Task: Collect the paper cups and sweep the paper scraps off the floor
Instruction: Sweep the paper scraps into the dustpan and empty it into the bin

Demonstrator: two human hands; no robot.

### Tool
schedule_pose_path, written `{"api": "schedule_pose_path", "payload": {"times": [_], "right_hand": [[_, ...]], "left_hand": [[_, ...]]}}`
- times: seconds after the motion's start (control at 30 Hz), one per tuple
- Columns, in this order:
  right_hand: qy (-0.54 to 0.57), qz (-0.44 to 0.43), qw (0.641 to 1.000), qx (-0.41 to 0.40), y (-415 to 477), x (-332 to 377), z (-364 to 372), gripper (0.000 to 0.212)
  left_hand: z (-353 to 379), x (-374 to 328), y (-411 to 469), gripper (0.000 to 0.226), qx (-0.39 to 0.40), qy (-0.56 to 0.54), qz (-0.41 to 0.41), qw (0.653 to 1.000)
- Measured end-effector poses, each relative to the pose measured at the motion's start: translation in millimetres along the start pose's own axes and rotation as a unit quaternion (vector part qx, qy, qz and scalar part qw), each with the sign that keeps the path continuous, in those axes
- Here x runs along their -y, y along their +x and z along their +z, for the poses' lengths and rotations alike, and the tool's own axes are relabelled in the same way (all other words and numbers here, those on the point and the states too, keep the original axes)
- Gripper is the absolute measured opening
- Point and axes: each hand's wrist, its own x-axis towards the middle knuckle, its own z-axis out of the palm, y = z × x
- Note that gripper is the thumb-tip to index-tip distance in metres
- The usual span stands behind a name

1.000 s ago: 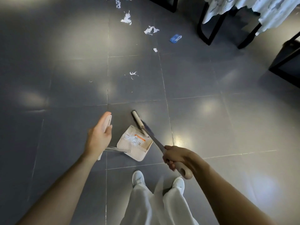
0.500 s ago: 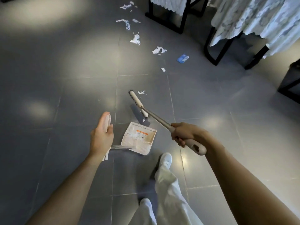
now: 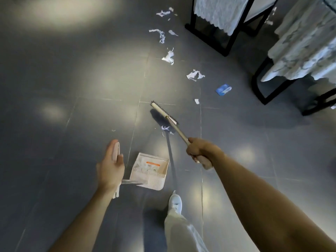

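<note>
Right, the paper scraps (image 3: 195, 75) lie strewn in a loose trail across the floor (image 3: 72, 88) ahead of you, running from the top of the view down toward the broom. One small scrap (image 3: 165, 127) sits just on your side of the broom head, between it and the dustpan (image 3: 156, 180). Your right hand (image 3: 199, 149) is clenched round the broom (image 3: 163, 110) near the pale end of its handle. The shaft slants away to the head, whose bristles point down at the tiles; whether they touch cannot be told. Your left hand (image 3: 111, 164) grasps the dustpan's upright pale handle, thumb against the grip. The pan lies just right of that hand with its open edge turned toward the broom. A blue wrapper (image 3: 223, 89) lies near the scraps, on the side of the furniture. The floor is laid in large dark grey tiles, glossy, with thin pale joints and soft pools of reflected light. At the upper right stand black frames (image 3: 227, 42) draped with white patterned cloths (image 3: 305, 48). Your white shoe (image 3: 175, 201) and pale trouser leg (image 3: 181, 231) show below the pan. Inside the pan is an orange label (image 3: 152, 163); its writing is too small to read.
</note>
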Motion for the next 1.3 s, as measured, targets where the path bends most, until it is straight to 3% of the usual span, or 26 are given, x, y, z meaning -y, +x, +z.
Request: {"api": "schedule_pose_path", "payload": {"times": [0.17, 0.3, 0.5, 0.83, 1.07, 1.3], "right_hand": [[-0.049, 0.045, 0.996, 0.068, 37, 12, -2, 0.031], [-0.041, 0.064, 0.988, 0.138, 22, 9, 7, 0.018], [0.032, 0.125, 0.964, 0.231, -29, 31, -17, 0.043], [0.02, 0.03, 0.99, 0.135, -54, 113, 19, 0.044], [0.087, 0.022, 0.992, 0.09, -19, 207, 88, 0.027], [0.027, -0.003, 0.998, 0.049, 39, 290, 168, 0.031]], "left_hand": [[9, -3, 29, 0.04, 0.008, -0.002, -0.036, 0.999], [16, -17, 47, 0.039, 0.018, 0.003, -0.013, 1.0], [13, -21, 69, 0.039, 0.05, -0.009, -0.01, 0.999], [-54, 36, 113, 0.035, 0.042, 0.011, 0.01, 0.999], [-129, 95, 191, 0.039, 0.029, 0.011, 0.034, 0.999], [-185, 151, 273, 0.041, 0.05, 0.009, 0.067, 0.996]]}}
